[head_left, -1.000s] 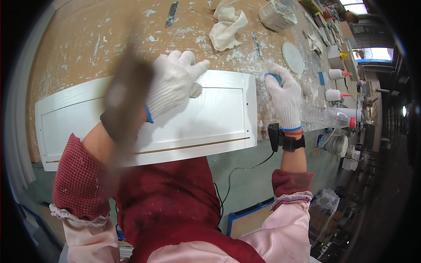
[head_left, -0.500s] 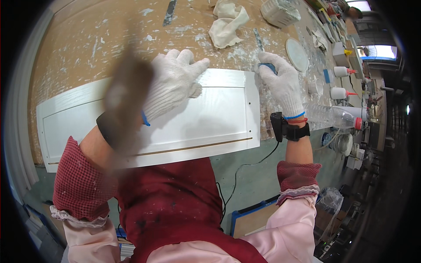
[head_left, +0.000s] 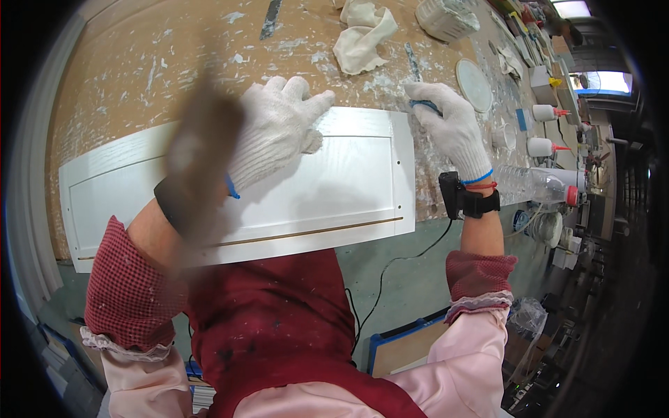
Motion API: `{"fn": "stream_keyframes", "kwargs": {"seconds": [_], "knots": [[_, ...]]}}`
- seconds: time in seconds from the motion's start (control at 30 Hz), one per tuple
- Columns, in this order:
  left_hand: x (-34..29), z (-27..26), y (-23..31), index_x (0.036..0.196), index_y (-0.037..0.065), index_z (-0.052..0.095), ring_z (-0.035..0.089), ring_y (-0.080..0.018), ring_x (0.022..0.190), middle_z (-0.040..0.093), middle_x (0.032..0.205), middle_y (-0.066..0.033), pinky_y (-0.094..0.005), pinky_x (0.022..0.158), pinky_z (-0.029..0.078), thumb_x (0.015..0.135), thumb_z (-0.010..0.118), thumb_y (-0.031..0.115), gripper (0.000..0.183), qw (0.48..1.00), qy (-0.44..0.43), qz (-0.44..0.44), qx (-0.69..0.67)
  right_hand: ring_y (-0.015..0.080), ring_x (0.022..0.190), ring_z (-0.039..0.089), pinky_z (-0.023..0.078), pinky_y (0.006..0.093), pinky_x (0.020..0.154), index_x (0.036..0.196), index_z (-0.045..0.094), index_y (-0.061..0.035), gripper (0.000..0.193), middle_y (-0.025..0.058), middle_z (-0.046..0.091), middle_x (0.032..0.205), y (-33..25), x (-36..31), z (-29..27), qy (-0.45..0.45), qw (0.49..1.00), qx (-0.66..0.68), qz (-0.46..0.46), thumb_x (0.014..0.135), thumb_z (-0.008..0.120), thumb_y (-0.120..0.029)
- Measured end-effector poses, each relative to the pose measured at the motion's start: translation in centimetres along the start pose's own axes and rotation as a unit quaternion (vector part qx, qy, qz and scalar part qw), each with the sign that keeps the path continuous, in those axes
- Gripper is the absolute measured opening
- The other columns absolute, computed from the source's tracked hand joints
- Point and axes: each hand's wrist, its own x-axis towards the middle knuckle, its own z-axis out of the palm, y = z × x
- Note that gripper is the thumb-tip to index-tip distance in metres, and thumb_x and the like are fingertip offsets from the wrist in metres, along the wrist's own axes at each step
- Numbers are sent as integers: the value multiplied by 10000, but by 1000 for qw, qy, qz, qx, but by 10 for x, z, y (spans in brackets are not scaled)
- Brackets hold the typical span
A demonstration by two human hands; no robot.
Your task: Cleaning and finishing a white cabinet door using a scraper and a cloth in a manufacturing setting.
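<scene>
A white framed panel (head_left: 306,184) with a narrow brown groove along its near edge lies on the worktable. My left hand (head_left: 279,125), in a white knit glove, rests on the panel's far part with fingers spread and nothing in its grasp. The thumb of that glove looks stained. My right hand (head_left: 451,129), gloved too, is curled at the panel's right end. Its fingers close around a small blue thing (head_left: 425,106), mostly hidden, whose kind I cannot make out. A blurred brown shape (head_left: 202,146) close to the camera covers part of my left wrist and the panel.
The paint-spattered worktable (head_left: 188,70) holds a crumpled cream cloth (head_left: 362,42), a white plastic basket (head_left: 446,19) and a round lid (head_left: 474,85). To the right are white bottles with red nozzles (head_left: 547,112) and a clear plastic bottle (head_left: 533,182) on its side. A cable (head_left: 411,258) hangs from my right wrist.
My right wrist and forearm have shifted slightly to the right, and less of the blue thing shows. My left hand keeps its place on the panel.
</scene>
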Motion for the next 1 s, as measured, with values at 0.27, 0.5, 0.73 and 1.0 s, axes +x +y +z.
{"fn": "stream_keyframes", "kwargs": {"seconds": [0.27,0.5,0.73,1.0], "knots": [[1,-1,0,1362,155,532,578,-292,1027,569,1113,-125,-402,881,530,857,701,344,565,999,0,0,-47,247,956,673,526,331,846,1141,669,-31,271,133,686,1052,2,1,-8,-8,999,-38,-16,877,621,-65],[-2,-1,1,1367,165,526,564,-301,1053,562,1122,-121,-415,888,520,850,706,338,574,998,22,-3,-56,286,972,679,527,336,858,1154,683,-43,308,162,696,1068,-27,1,8,27,996,69,39,869,645,-152],[-2,-2,0,1374,166,519,562,-304,1050,561,1119,-114,-418,893,511,848,703,327,579,999,13,1,-39,313,982,678,526,355,868,1134,684,-41,318,183,693,1077,-29,-2,11,16,998,-3,61,866,633,-205],[-5,-4,2,1368,151,532,570,-304,1031,574,1112,-112,-419,900,505,848,700,322,573,999,24,-4,-45,302,915,691,531,359,820,1039,695,-17,287,188,707,999,-43,-25,6,-23,994,35,103,805,604,-156]]}}
